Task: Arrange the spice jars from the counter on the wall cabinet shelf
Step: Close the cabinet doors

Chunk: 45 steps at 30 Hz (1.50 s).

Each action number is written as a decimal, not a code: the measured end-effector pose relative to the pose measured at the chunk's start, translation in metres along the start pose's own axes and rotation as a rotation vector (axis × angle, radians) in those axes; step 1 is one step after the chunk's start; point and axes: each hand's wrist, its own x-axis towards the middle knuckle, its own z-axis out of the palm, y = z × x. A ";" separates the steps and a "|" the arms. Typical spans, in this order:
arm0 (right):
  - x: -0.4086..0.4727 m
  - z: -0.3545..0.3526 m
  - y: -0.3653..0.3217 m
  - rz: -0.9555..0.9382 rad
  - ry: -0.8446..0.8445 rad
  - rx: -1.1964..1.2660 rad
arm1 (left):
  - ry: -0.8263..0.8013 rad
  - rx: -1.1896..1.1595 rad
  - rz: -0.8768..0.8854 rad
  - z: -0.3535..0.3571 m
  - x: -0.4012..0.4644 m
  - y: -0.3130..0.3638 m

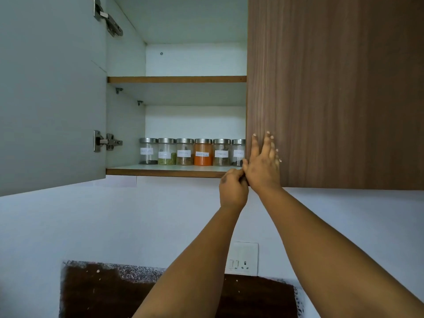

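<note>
Both forearms come up from the 6 o'clock edge toward the cabinet. Behind them at the bottom: dark counter slab [103, 292], and a wall socket plate [244, 259] just right of centre.

Left hand [232, 190], slightly below centre: fingers curled into a loose fist at the lower inner corner of the right cabinet door [332, 88]. Fingertips are tucked behind the door's edge, so whether they pinch that edge cannot be told.

Right hand [262, 161], just at 1 o'clock of the left hand and touching it at the thumb: palm flat on the wood-grain face of the door, fingers straight and slightly spread, pointing to 12 o'clock.

That door covers the whole 3 o'clock side. The left cabinet door [50, 92] is swung open at 9 o'clock, pale inner face and two hinges showing.

Spice jars [192, 152] stand upright in one row on the lower shelf [165, 169], dead centre, steel lids, white labels unreadable. Six visible, sides touching or nearly so; the fourth from the left holds orange powder, and the rightmost is cut off by the door's edge.

Upper shelf [176, 79] sits at 12 o'clock of the row.
</note>
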 end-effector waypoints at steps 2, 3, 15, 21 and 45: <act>0.004 0.010 0.002 -0.008 0.000 -0.032 | -0.017 -0.015 0.036 0.001 0.006 -0.010; 0.006 0.015 0.003 -0.011 0.009 -0.041 | -0.024 -0.023 0.050 0.002 0.008 -0.013; -0.046 0.003 0.025 -0.046 -0.233 0.021 | -0.312 -0.319 -0.288 -0.020 -0.017 -0.004; -0.133 -0.030 0.001 -0.065 -0.408 0.067 | -0.207 -0.425 -0.508 -0.088 -0.087 0.014; -0.212 -0.186 -0.377 -0.268 -0.094 0.616 | 0.644 -0.451 -0.278 -0.454 -0.157 0.011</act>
